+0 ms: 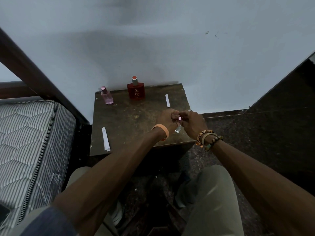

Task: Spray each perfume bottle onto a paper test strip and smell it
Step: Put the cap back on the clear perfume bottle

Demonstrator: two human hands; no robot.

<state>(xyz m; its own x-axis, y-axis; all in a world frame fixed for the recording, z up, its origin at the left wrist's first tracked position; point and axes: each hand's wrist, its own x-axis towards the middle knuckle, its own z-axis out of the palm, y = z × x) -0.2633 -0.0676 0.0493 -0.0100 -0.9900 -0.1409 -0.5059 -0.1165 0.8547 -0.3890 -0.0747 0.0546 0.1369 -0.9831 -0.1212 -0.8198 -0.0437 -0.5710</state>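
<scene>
I see a pale blue-grey wall (153,40) filling the upper half of my feed, dimly lit, with a few small dark marks (211,33) at its upper right. A worn, scuffed dark wooden table (129,123) stands against it. On the left, a striped quilted mattress (30,133) lies beside a brown wooden bed frame (25,65). The floor (238,132) is dark speckled stone. A dark surface (289,86) rises on the right.

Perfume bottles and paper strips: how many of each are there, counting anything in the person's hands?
Perfume bottles: 3 (pink bottle, red bottle, small clear bottle held between left hand and right hand)
Paper strips lying on the table: 2 (near-left strip, far-right strip)
Total: 5
</scene>
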